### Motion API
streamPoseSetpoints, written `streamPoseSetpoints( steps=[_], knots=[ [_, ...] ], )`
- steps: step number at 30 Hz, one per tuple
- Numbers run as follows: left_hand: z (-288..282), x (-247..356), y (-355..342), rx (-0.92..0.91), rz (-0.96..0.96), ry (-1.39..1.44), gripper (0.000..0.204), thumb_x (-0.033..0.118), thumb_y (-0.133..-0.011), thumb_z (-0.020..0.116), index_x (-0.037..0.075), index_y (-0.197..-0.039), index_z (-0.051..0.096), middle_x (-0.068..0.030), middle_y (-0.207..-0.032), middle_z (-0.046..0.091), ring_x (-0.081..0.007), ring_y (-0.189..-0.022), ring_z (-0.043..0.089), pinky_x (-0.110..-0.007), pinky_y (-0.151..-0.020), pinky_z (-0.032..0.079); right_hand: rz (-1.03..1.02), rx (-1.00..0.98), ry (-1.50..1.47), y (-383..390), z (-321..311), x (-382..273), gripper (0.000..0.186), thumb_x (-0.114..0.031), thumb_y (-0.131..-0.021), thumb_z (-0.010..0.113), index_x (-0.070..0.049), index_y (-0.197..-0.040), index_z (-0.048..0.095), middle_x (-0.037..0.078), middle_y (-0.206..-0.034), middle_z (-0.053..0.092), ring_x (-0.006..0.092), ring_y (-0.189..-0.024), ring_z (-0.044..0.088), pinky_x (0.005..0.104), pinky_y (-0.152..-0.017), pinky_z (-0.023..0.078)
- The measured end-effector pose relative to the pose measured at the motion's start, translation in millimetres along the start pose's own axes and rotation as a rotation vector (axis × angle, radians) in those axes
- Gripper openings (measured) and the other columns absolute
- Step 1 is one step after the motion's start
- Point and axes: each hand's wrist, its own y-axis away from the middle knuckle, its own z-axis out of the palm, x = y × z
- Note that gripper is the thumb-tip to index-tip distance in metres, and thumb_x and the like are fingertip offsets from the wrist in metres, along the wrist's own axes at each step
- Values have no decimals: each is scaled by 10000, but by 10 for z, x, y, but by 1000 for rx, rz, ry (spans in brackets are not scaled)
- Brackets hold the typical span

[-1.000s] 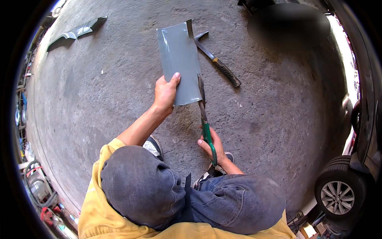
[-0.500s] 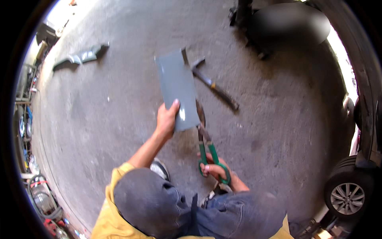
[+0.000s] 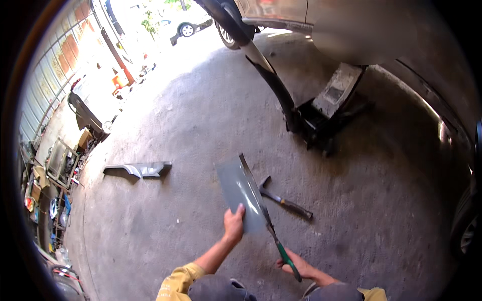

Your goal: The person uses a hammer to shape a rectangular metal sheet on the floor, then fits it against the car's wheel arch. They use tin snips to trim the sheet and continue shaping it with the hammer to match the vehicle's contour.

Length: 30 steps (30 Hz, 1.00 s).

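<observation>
My left hand [image 3: 234, 223] grips a flat grey metal sheet [image 3: 233, 183] by its near left edge, thumb on top, holding it above the concrete floor. The sheet is tilted and catches the light. In my right hand [image 3: 297, 267] is a pair of tin snips [image 3: 285, 255] with green handles, seen almost edge-on. Their dark blades meet the sheet's near right edge; whether they bite into it is hard to tell. A hammer [image 3: 289, 203] with a dark grip lies on the floor just right of the sheet.
A shaped grey metal part [image 3: 143, 169] lies on the floor to the left. A floor jack [image 3: 301, 120] with a long handle stands ahead, beside a vehicle [image 3: 273, 11]. A wheel [image 3: 466, 228] is at the right edge. Racks and clutter [image 3: 63, 163] line the left wall.
My view has tilted up, showing more of the garage ahead. The sheet and snips have turned in my hands: the snips' handles, seen spread before, now show edge-on. Both grips stay.
</observation>
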Motion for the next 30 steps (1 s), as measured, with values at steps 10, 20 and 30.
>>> streamPoseSetpoints(
  steps=[10, 20, 30],
  knots=[
    [-537, -443, -435, 50, -89, -33, 316, 206, -934, 530, -53, -1115, 534, -105, -976, 624, -181, -817, 604, -311, -730, 500, 212, 242, 704, 421, 7, 211, 701, -130, -701, 604, -21, -1331, 317, 230, -974, 555, 374, -842, 570, 435, -739, 451],
    [-846, -836, -370, 36, -192, -303, 292, 158, -850, 650, -53, -1044, 598, -104, -909, 662, -168, -756, 622, -298, -692, 509, 175, 76, 1427, 84, -439, -405, 326, -194, -780, 586, -13, -1047, 536, 200, -918, 603, 358, -907, 572, 467, -761, 443],
    [-754, -918, -427, 122, -89, -535, 322, 177, -769, 698, -57, -980, 630, -168, -886, 685, -215, -770, 663, -330, -715, 514, -46, 537, 1536, -1441, -990, -319, 404, -130, -763, 614, -26, -1122, 460, 176, -1091, 517, 350, -1025, 517, 490, -835, 460]
  ],
)
